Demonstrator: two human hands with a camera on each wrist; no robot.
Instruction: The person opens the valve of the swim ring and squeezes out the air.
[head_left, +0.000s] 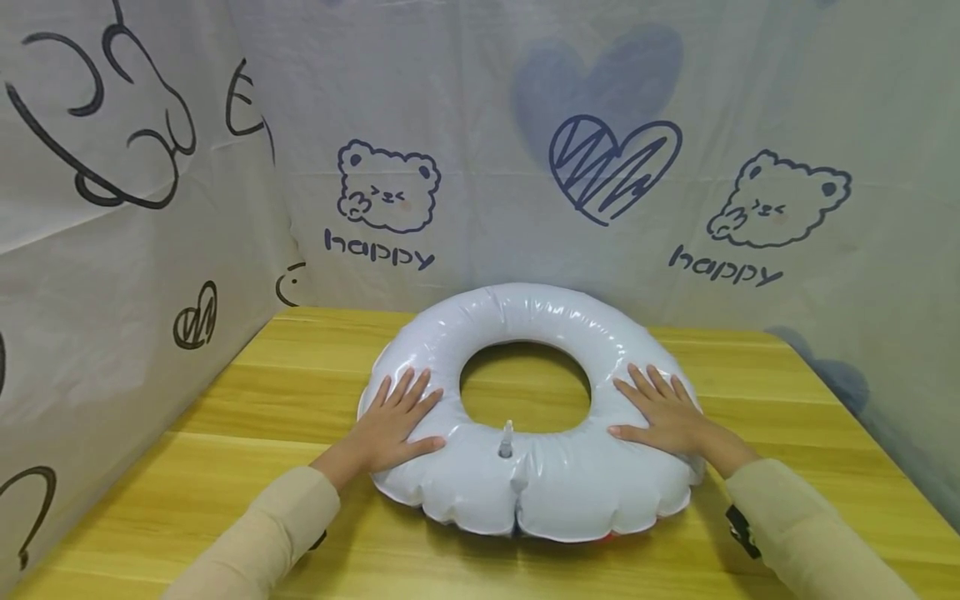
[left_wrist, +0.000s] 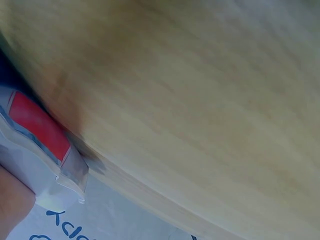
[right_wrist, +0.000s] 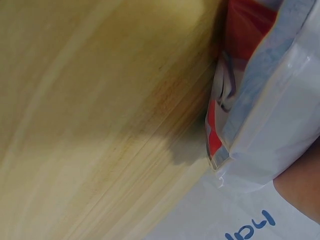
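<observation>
A white inflatable swim ring (head_left: pixel 525 312) lies on the wooden table, puffed up, its seam puckered along the near edge. A clear valve (head_left: pixel 506 442) stands up from its near side, by the central hole. My left hand (head_left: pixel 393 425) rests on the ring's left side with fingers spread. On the right side my right hand (head_left: pixel 663 417) lies likewise, palm down and fingers apart. Red patches show on the underside of the swim ring (left_wrist: pixel 40 125) in the left wrist view, and red and white print on the swim ring (right_wrist: pixel 250 30) in the right wrist view.
The yellow wood-grain table (head_left: pixel 247 417) extends around the ring on all sides. Behind it hangs a pale curtain (head_left: pixel 487 208) printed with bears, hearts and the word happy; another curtain panel (head_left: pixel 112 275) runs along the left. A dark strap (head_left: pixel 742 532) shows under the right sleeve.
</observation>
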